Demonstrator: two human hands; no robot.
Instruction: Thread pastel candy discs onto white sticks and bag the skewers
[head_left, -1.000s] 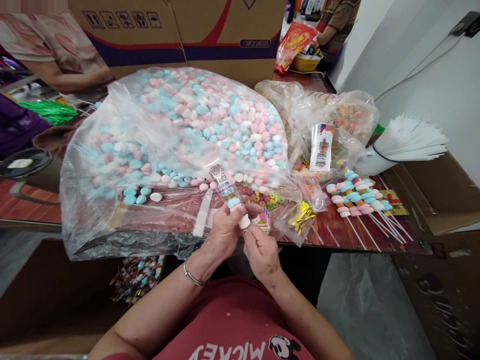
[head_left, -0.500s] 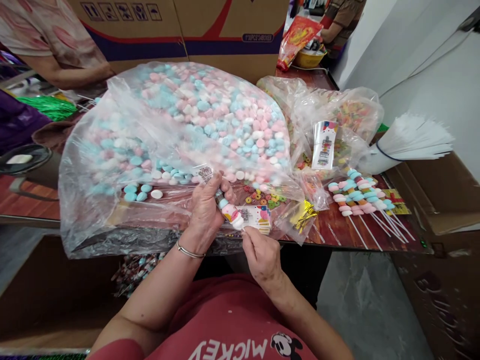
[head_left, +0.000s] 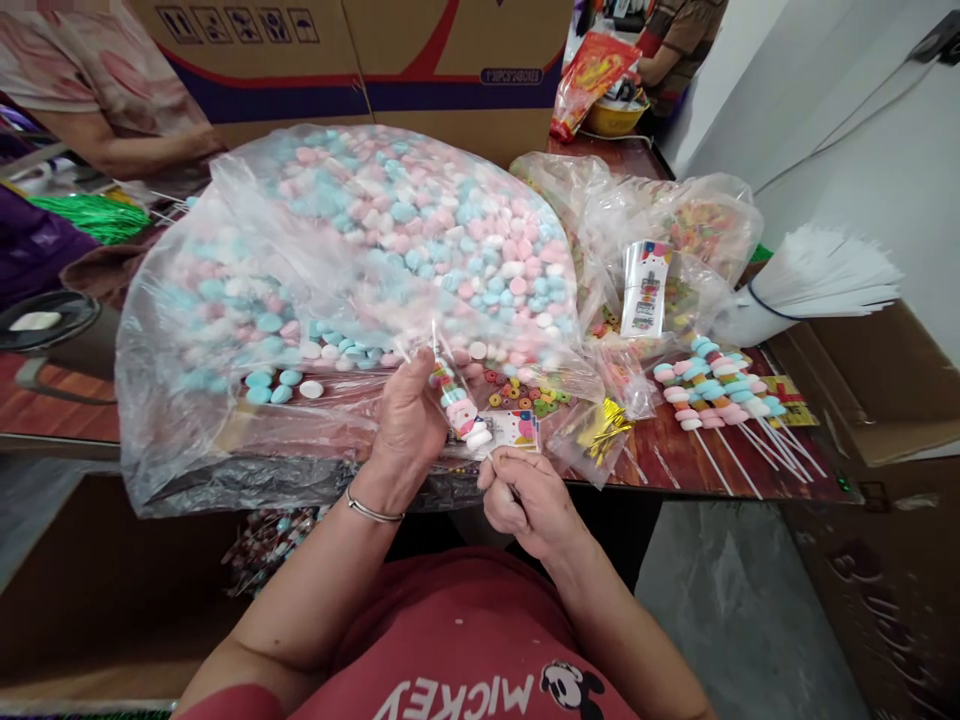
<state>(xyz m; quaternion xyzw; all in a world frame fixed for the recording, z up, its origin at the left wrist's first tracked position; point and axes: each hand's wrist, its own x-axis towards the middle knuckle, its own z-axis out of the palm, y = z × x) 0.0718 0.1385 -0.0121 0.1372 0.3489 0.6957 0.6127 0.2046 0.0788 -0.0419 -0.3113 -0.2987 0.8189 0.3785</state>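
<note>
A candy skewer [head_left: 456, 402] in a clear printed wrapper slants between my hands at the table's front edge. My left hand [head_left: 411, 415] holds its upper part, thumb raised along the wrapper. The fingers of my right hand [head_left: 525, 495] are closed on the stick below the bottom white candy. Just behind lies a stack of printed wrappers [head_left: 516, 428]. Farther back, a big clear bag [head_left: 405, 230] is full of pink, blue and white candies. Ring-shaped candies [head_left: 525, 390] lie at its front edge, beside a small bag of gold ties [head_left: 604, 430].
Several finished skewers [head_left: 712, 385] lie at the right, near a container of white sticks [head_left: 810, 280]. A lidded mug [head_left: 67, 340] stands left. Open cartons [head_left: 97, 600] flank the table. Two other people are partly visible behind it.
The wrapped skewer has turned in my left hand, showing its colored rings and the stick's upper tip. My right hand has shifted slightly, its fingers curled differently at the stick.
</note>
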